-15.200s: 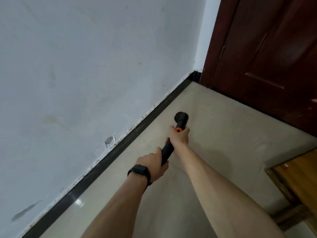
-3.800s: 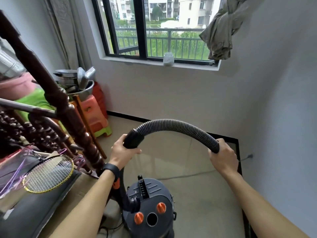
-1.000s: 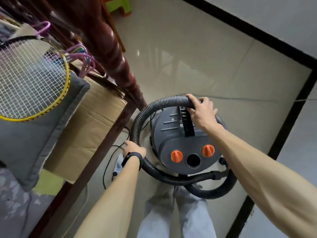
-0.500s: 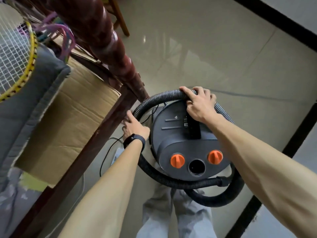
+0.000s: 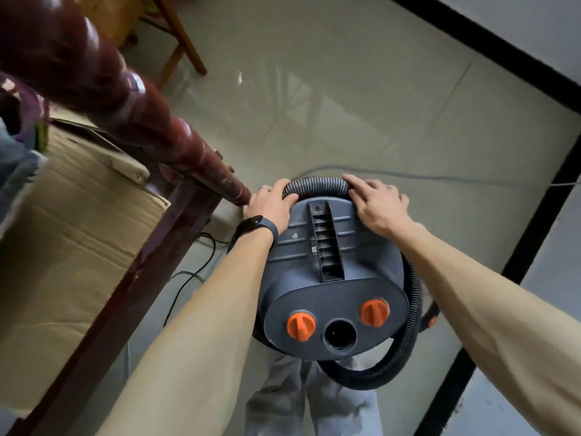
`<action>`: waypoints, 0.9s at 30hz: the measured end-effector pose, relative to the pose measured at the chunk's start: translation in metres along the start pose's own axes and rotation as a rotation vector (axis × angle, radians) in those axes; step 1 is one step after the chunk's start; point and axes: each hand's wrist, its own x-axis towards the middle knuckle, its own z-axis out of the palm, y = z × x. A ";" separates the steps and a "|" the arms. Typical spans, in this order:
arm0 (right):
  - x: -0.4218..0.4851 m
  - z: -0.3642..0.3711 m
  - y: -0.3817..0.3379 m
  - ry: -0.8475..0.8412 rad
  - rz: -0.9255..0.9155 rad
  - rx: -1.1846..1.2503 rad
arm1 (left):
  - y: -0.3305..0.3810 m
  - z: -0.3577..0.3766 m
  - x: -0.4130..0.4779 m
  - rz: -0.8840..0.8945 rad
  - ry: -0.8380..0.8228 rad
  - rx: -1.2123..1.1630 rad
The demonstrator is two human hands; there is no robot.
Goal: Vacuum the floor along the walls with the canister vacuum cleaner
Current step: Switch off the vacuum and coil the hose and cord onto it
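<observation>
The canister vacuum cleaner (image 5: 330,278) stands on the tiled floor (image 5: 345,105) at the middle of the view, just in front of the person's legs. Its ribbed hose (image 5: 317,184) is looped round the body. The left hand (image 5: 272,204), at 11 o'clock on the lid, curls round the hose. The right hand (image 5: 379,204), at 1 o'clock, lies over the hose with its fingers draped across. Whether they close underneath I cannot tell, since the lid hides them.

This looks like stowing the hose rather than cleaning, so the sweep along the walls seems finished or paused. To do it well, both hands should press the top of the loop down evenly behind the lid's rim, so the coil sits snug without kinking. The carved wooden post (image 5: 176,143) at 10 o'clock is very close to the left knuckles, so that hand needs care. The thin black cable (image 5: 195,275) at 8 o'clock should stay outside the coil.
</observation>
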 end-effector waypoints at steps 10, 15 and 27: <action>0.021 0.014 -0.037 -0.054 0.181 0.167 | -0.004 -0.006 0.019 -0.046 -0.135 -0.038; 0.029 0.018 -0.038 -0.084 0.199 0.260 | 0.010 -0.011 0.019 -0.142 -0.169 -0.166; 0.054 0.023 -0.030 -0.191 0.359 0.369 | 0.019 0.015 0.042 -0.286 -0.045 -0.204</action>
